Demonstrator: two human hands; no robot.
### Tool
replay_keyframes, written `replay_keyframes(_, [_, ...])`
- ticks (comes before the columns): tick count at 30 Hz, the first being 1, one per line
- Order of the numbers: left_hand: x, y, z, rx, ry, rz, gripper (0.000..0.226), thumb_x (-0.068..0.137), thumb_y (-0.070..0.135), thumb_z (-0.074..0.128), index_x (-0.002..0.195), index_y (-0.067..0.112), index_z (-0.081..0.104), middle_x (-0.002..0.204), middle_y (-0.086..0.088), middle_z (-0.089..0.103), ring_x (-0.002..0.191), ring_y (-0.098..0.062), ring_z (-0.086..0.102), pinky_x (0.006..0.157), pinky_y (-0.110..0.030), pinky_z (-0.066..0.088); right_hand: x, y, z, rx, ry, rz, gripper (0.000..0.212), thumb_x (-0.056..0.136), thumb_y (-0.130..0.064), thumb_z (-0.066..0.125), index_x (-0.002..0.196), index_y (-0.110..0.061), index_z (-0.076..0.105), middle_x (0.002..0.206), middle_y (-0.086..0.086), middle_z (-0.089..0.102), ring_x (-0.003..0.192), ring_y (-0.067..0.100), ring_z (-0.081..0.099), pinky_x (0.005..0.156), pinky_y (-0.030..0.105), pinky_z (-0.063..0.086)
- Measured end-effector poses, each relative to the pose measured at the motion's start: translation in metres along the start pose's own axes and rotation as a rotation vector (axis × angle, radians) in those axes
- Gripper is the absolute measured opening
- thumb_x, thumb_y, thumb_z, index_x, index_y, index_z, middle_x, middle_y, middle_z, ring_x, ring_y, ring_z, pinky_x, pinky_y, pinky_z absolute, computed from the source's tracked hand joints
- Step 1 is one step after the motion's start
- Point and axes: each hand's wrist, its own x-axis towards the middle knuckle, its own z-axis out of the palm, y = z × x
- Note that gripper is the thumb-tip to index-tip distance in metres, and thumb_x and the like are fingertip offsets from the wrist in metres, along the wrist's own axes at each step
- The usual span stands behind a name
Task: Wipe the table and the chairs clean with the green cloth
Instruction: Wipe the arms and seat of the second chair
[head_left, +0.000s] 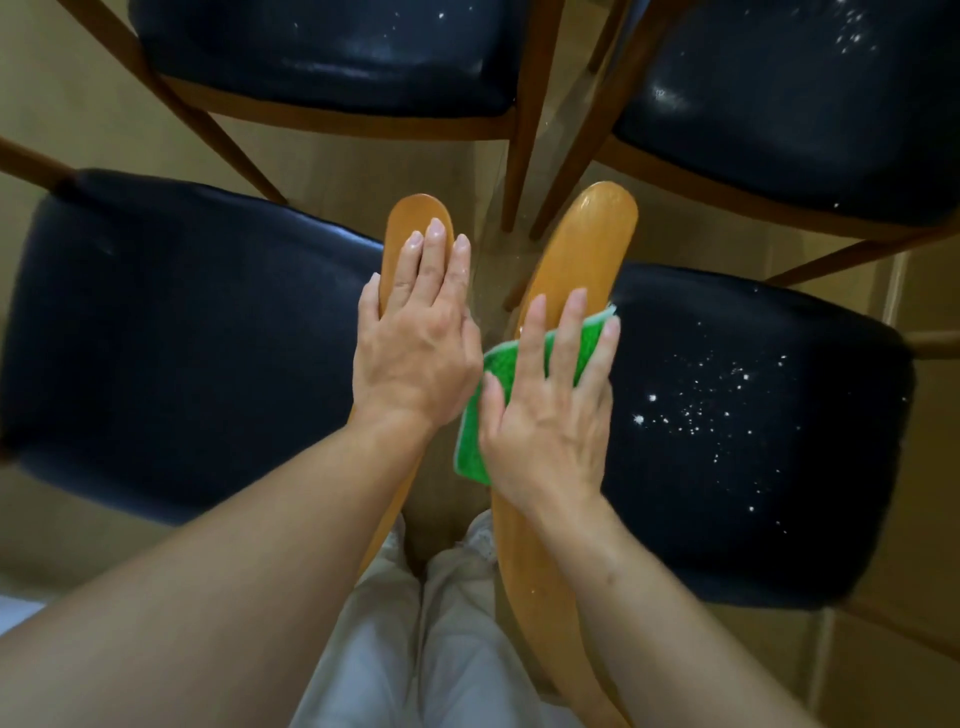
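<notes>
I look straight down on two chairs standing back to back. My right hand (550, 405) lies flat on the green cloth (478, 415) and presses it on the glossy wooden backrest (587, 244) of the right chair. That chair's black seat (753, 426) carries scattered white specks. My left hand (415, 338) rests flat, fingers together, on the wooden backrest (421, 213) of the left chair, whose black seat (182, 338) looks free of specks. No table is in view.
Two more black-seated chairs stand farther off: one at the top left (322, 47), one at the top right (810, 104) with white specks. Their wooden legs slant down between the backrests. My legs in light trousers (415, 623) stand on the tan floor.
</notes>
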Motion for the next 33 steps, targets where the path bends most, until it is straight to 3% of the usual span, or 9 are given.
replay_keyframes(5, [-0.002, 0.000, 0.001, 0.017, 0.003, -0.005, 0.059, 0.094, 0.032, 0.026, 0.150, 0.017, 0.022, 0.158, -0.006, 0.021, 0.145, -0.022, 0.017, 0.110, -0.049, 0.026, -0.002, -0.001, -0.002, 0.025, -0.033, 0.017, 0.080, 0.092, -0.049, 0.039, 0.154, -0.013, 0.005, 0.161, 0.017, 0.002, 0.144, 0.047, 0.005, 0.099, 0.055, 0.042])
replay_keyframes(11, [-0.002, -0.002, 0.002, 0.014, 0.007, 0.002, 0.059, 0.094, 0.033, 0.025, 0.151, 0.017, 0.022, 0.158, -0.006, 0.020, 0.146, -0.022, 0.016, 0.111, -0.048, 0.024, 0.109, 0.002, -0.022, 0.130, 0.082, 0.196, 0.076, 0.093, -0.044, 0.036, 0.155, -0.018, -0.001, 0.161, 0.010, -0.009, 0.145, 0.043, 0.000, 0.102, 0.051, 0.038])
replay_keyframes(14, [-0.001, -0.001, 0.001, 0.010, 0.017, 0.004, 0.059, 0.093, 0.033, 0.024, 0.150, 0.017, 0.023, 0.158, -0.006, 0.022, 0.145, -0.023, 0.018, 0.111, -0.048, 0.025, 0.137, 0.006, -0.031, 0.073, 0.076, 0.178, 0.078, 0.089, -0.037, 0.039, 0.155, -0.020, 0.001, 0.161, 0.011, -0.011, 0.145, 0.043, -0.002, 0.101, 0.050, 0.039])
replay_keyframes(21, [0.000, 0.000, 0.000, 0.043, -0.002, 0.006, 0.060, 0.092, 0.033, 0.024, 0.150, 0.016, 0.023, 0.158, -0.008, 0.022, 0.145, -0.024, 0.019, 0.109, -0.049, 0.027, 0.015, -0.001, -0.005, -0.041, 0.027, -0.017, 0.077, 0.092, -0.045, 0.040, 0.154, -0.013, 0.008, 0.161, 0.018, 0.001, 0.144, 0.047, 0.001, 0.100, 0.056, 0.041])
replay_keyframes(26, [0.002, 0.000, -0.001, 0.048, -0.007, 0.005, 0.060, 0.092, 0.032, 0.026, 0.150, 0.016, 0.022, 0.158, -0.008, 0.021, 0.145, -0.024, 0.018, 0.109, -0.049, 0.027, -0.077, 0.010, 0.007, -0.017, -0.085, -0.066, 0.083, 0.085, -0.046, 0.051, 0.153, -0.010, 0.019, 0.159, 0.019, 0.013, 0.143, 0.047, 0.015, 0.098, 0.060, 0.042])
replay_keyframes(29, [0.001, 0.000, -0.001, 0.053, -0.002, -0.002, 0.060, 0.092, 0.031, 0.027, 0.150, 0.015, 0.024, 0.158, -0.008, 0.022, 0.145, -0.024, 0.019, 0.108, -0.049, 0.028, -0.078, 0.009, 0.007, 0.040, -0.107, -0.022, 0.088, 0.080, -0.048, 0.053, 0.152, -0.009, 0.019, 0.159, 0.017, 0.015, 0.142, 0.046, 0.020, 0.098, 0.059, 0.043])
replay_keyframes(33, [0.000, 0.000, 0.000, 0.056, -0.001, 0.003, 0.060, 0.091, 0.031, 0.029, 0.149, 0.015, 0.026, 0.157, -0.008, 0.023, 0.144, -0.024, 0.021, 0.108, -0.050, 0.030, -0.026, -0.001, 0.001, 0.131, -0.026, 0.039, 0.095, 0.080, -0.046, 0.056, 0.154, -0.011, 0.008, 0.161, 0.015, 0.002, 0.143, 0.042, 0.015, 0.097, 0.052, 0.045])
